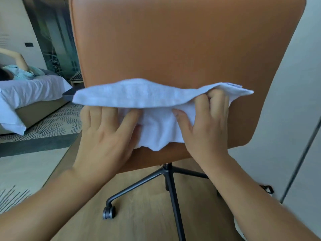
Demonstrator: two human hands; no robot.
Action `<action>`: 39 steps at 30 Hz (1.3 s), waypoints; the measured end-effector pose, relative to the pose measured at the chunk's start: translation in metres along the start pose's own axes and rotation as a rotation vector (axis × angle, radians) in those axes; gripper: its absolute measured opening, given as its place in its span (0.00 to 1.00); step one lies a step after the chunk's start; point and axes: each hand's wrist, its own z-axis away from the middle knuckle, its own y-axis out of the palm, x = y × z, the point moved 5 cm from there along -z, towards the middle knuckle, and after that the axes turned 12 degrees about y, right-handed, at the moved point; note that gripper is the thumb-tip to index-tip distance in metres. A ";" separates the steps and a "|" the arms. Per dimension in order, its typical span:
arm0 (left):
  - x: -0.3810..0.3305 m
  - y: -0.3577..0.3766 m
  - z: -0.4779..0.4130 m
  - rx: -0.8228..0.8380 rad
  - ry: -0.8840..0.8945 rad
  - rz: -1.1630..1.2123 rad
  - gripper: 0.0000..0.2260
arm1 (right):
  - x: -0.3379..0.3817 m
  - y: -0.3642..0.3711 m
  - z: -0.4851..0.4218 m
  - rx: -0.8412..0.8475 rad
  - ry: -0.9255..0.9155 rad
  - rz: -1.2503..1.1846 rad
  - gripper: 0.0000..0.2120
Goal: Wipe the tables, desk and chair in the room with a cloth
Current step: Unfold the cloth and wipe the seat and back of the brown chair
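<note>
Now R hand (208,126) grips cloth (139,94) on chair (173,40) back; L hand (106,136) flat, pressing it.

A white cloth (139,94) lies folded against the lower part of the orange chair (182,40) back, with both bare hands on it. The left hand (106,136) lies flat with its fingers straight, the tips hidden under the cloth's upper fold and the thumb resting on the cloth, while the right hand (206,126) grips the cloth's right end with curled fingers. Below, the chair's dark metal base (166,180) and one caster (109,212) stand on a wooden floor (144,214), and at far left a person (17,70) lies on a white-sheeted bed (29,91) beside a patterned rug (52,122).
</note>
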 end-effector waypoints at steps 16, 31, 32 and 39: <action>-0.083 0.050 0.028 0.176 0.122 0.163 0.25 | -0.108 -0.007 0.070 0.235 0.113 0.066 0.17; -0.087 0.039 -0.100 -0.019 0.165 0.017 0.15 | -0.132 -0.045 -0.057 0.069 0.171 0.003 0.09; -0.080 0.031 -0.112 -0.053 0.161 0.002 0.15 | -0.127 -0.049 -0.074 0.050 0.152 0.007 0.09; -0.042 -0.005 -0.174 -0.147 0.134 -0.041 0.14 | -0.087 -0.070 -0.155 -0.090 0.089 -0.010 0.09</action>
